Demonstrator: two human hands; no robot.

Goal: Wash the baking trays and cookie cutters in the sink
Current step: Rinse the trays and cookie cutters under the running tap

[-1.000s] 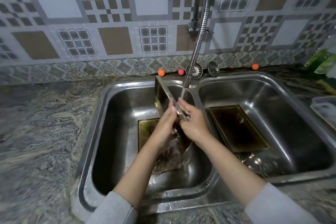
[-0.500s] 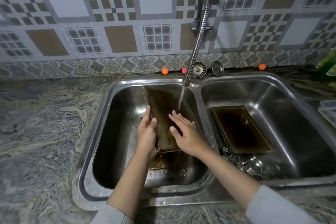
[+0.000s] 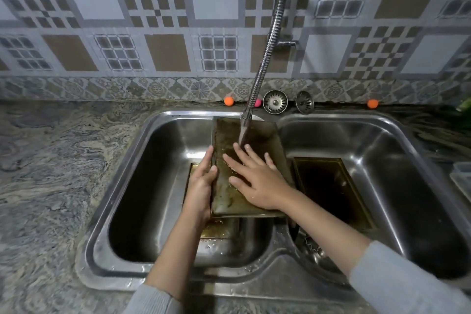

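I see the stained, brownish rectangular metal baking tray [image 3: 230, 186] propped over the left basin of the stainless double sink [image 3: 163, 160], its long axis running near to far, far end up under the stream from the coiled chrome tap hose [image 3: 267, 58]. My left hand [image 3: 201, 186] grips the tray's left long edge, thumb hooked over the rim. My right hand [image 3: 257, 181] lies flat on the tray's inner face, fingers straight and spread, pointing far-left toward the water. I judge the next rub runs along that long axis.
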